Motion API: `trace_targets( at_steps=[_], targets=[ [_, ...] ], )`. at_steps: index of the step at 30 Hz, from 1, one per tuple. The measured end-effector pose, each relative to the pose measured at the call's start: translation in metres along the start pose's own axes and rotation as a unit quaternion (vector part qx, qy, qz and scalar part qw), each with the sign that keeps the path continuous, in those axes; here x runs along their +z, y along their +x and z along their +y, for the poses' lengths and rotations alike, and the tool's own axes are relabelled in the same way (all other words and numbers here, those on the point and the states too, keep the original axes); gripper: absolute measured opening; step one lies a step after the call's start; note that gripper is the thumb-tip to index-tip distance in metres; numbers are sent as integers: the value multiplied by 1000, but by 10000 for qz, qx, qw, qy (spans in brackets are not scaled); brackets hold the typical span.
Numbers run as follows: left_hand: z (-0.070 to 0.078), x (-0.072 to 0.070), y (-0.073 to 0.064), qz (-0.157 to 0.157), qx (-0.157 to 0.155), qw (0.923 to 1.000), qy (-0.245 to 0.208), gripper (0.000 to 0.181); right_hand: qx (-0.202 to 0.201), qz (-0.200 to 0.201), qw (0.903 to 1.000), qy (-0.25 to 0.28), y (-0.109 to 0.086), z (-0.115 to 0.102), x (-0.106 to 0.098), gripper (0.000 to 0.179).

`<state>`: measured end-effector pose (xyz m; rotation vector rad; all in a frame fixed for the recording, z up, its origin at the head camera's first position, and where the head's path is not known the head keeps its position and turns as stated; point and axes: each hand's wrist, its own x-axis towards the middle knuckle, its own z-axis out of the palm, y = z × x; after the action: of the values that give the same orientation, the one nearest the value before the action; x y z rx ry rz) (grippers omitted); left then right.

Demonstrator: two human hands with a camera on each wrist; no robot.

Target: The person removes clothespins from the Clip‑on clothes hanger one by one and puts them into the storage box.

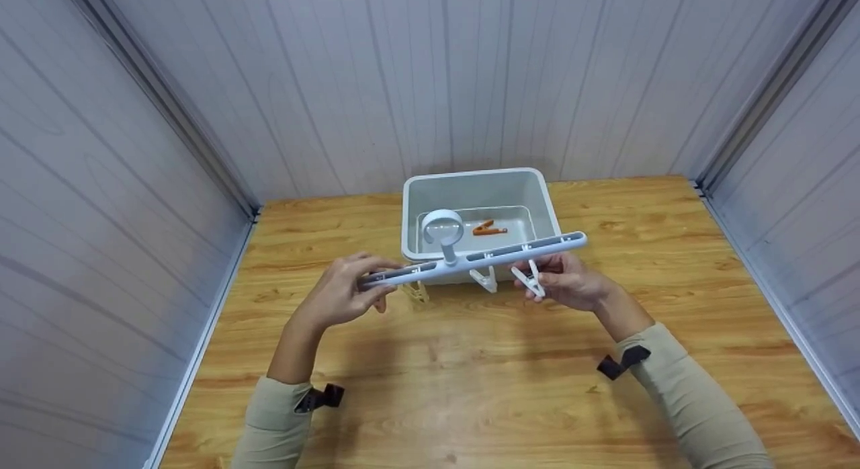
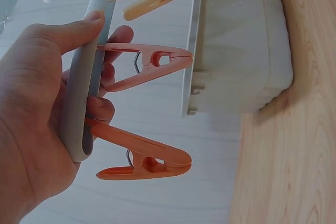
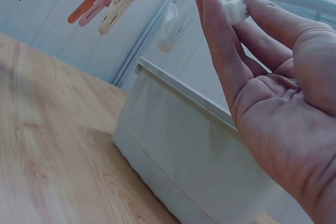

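Observation:
My left hand (image 1: pixel 339 291) grips one end of a pale grey clip hanger (image 1: pixel 463 261), thumb on its bar. The hanger is held tilted above the table, its round hook (image 1: pixel 441 216) pointing away. Below the bar near this hand hang an orange clip (image 2: pixel 152 153), a pink clip (image 2: pixel 170 57) and a yellow clip (image 2: pixel 157 4). A white clip (image 1: pixel 484 279) hangs further along. Under the bar's other end, my right hand (image 1: pixel 574 282) pinches another white clip (image 1: pixel 529 281) between thumb and fingers. Whether that clip is joined to the bar I cannot tell.
Behind the hanger a light grey bin (image 1: pixel 480 189) stands on the wooden table (image 1: pixel 457 375), near the back wall. Inside it lies an orange clip (image 1: pixel 489 228). Pale panel walls (image 1: pixel 416 79) enclose the table at the back and both sides.

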<state>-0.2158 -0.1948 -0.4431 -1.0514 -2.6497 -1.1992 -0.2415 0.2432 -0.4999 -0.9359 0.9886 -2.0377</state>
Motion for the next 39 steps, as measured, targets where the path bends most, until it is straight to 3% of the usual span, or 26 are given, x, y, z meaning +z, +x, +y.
trace_targets(
  at_steps=[5,10,20,32,39],
  targets=[
    [1,-2,-1,13,-19,10000,59,28,-34,104,9999,-28,1,0,1,34],
    [2,-4,0,-22,-10,9999,167,28,50,513,9984,-246,1,-2,1,32],
    [7,-10,-1,325,354,9915,1206,28,697,1219,9896,-319,0,-6,4,27],
    [7,-1,-8,542,256,9909,1205,28,914,1737,9787,-597,2,-9,13,28],
    [8,6,-8,590,60,9921,1101,30,787,1938,9752,-726,5,-10,17,25]
  ],
)
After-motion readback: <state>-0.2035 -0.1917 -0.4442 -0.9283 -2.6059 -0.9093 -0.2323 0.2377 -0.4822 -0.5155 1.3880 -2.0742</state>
